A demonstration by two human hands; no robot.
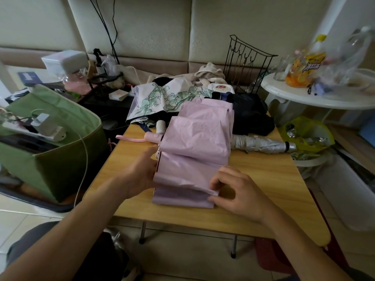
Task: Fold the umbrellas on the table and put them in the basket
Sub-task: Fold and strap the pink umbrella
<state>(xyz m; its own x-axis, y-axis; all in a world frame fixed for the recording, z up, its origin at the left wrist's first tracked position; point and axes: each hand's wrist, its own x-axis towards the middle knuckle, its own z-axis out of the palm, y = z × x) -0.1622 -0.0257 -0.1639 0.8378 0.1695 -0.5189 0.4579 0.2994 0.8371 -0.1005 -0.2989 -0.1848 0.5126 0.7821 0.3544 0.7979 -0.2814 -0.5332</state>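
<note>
A pink umbrella point(194, 142) lies along the middle of the wooden table point(263, 189), its canopy in loose pleats, its pink handle and strap point(142, 137) pointing left. My left hand point(142, 173) holds the left edge of the near pleats. My right hand point(235, 191) pinches the right corner of a near pleat between thumb and fingers. Behind lie a white umbrella with green flower print point(162, 98), a dark navy umbrella point(249, 114) and a silver folded umbrella point(261, 145). The green fabric basket point(50, 159) stands left of the table.
A power strip and charger point(44, 124) lie across the basket's top, with a white cable hanging down. A black wire rack point(247, 63) and cloths stand at the back. A white round table point(316, 94) with bottles is at the right, a yellow bag point(306, 134) below it.
</note>
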